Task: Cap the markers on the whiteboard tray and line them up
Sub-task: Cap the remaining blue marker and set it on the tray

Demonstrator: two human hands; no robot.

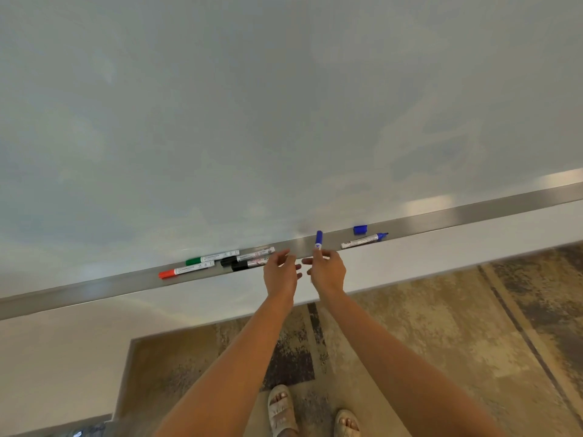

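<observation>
While the right hand (328, 271) pinches a capped blue marker (319, 239) upright and the left hand (280, 272) hovers empty, fingers loose, lay it flat on the tray (441, 216) beside the left hand's capped markers (220, 261).

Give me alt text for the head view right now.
The right hand holds a capped blue marker upright over the whiteboard tray while the left hand hovers open beside it. On the tray lie capped orange, green and two black markers at left, an uncapped blue marker and loose blue cap at right.
</observation>
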